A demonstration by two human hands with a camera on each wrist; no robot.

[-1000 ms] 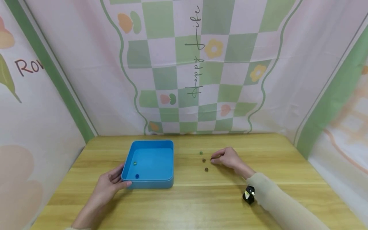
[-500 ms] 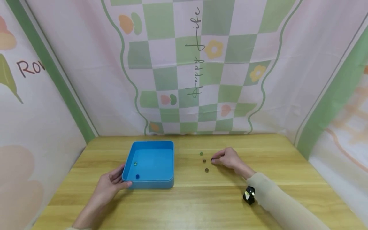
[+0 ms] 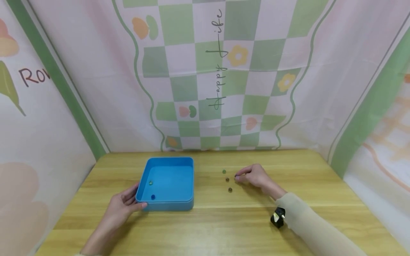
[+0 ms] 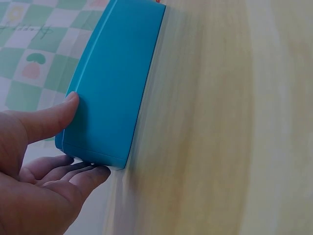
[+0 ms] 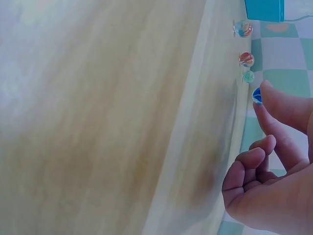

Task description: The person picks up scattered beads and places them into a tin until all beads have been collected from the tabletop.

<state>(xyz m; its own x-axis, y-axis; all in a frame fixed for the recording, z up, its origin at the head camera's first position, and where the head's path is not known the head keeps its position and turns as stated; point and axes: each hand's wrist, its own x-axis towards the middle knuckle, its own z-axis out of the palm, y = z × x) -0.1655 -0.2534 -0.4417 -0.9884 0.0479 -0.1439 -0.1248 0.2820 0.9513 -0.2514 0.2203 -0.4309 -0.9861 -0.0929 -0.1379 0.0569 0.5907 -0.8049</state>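
Blue marble [image 5: 257, 96] (round, same all ways) pinched btwn R fingers [image 5: 283, 142], L fingers [image 4: 89, 180] clamped on upward-opening box [image 4: 110, 78].

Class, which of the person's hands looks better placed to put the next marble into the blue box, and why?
Probably the right hand: it pinches a blue marble, and three loose marbles lie near it. The left hand grips the blue box at a corner.
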